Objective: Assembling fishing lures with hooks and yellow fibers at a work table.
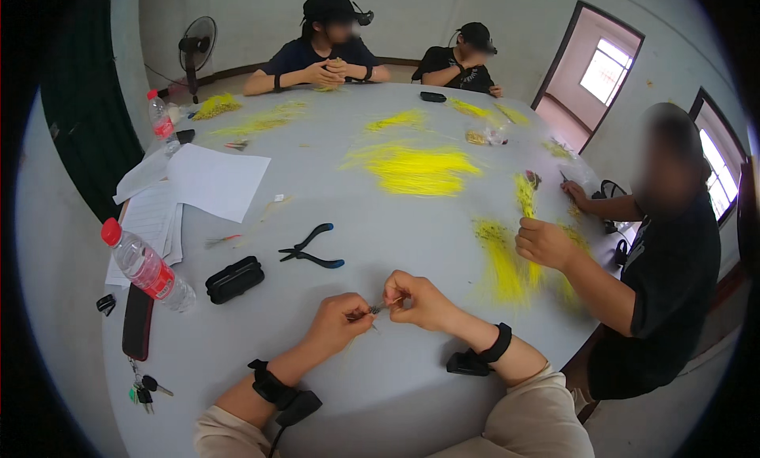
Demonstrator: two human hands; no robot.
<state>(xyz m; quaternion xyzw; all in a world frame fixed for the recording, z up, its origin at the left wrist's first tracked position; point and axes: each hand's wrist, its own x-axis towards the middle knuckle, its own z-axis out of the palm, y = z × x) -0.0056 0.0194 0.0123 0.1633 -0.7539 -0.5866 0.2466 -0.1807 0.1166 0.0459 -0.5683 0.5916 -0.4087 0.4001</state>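
This looks like a plain room used as a small craft workshop, not a home or a kitchen. A large round grey table [412,363] fills most of it, and several people sit around its rim doing handwork. Heaps of thin yellow strands [412,169] lie spread across the far and right parts of the table. Near the middle lie black-handled pliers [310,249], and on the left are loose white paper sheets [214,179] and plastic water bottles [146,266]. The walls are bare and pale (nothing hangs on them). A standing fan [195,50] is at the far left, and an open doorway [590,74] and windows are on the right.
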